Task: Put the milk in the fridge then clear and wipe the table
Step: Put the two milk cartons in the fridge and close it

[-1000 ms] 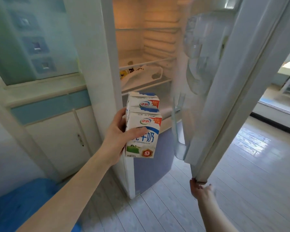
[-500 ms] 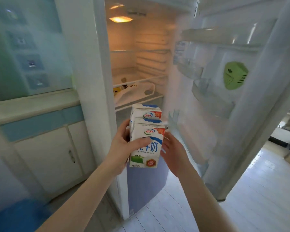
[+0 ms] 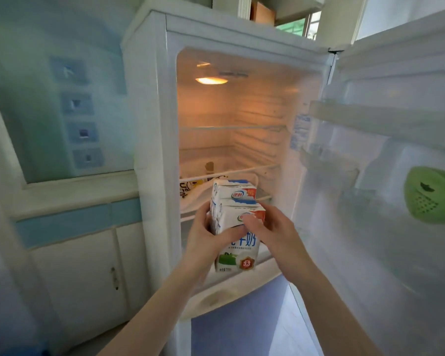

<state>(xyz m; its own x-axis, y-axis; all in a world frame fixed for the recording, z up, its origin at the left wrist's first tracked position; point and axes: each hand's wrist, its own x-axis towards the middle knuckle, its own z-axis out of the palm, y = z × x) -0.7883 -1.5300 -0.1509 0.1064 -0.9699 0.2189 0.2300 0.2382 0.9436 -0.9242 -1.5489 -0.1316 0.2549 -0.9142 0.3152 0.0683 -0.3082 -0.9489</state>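
Two milk cartons (image 3: 242, 253) being held together before open fridge (image 3: 149, 124), not yet shelved. Side being gripped by left hand (image 3: 206, 240), front being pinched by right hand (image 3: 272, 235). Judged light, stiff, crushable; flat sides best.

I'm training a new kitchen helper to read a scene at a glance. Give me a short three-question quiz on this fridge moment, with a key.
1. True or false: the fridge door is shut.
2. How many milk cartons are held at the open fridge? A) one B) two C) three
3. Fill in: the left hand and the right hand both hold the cartons, and the round object on the door's inner side is ____ in colour.
Key: 1 false; 2 B; 3 green.
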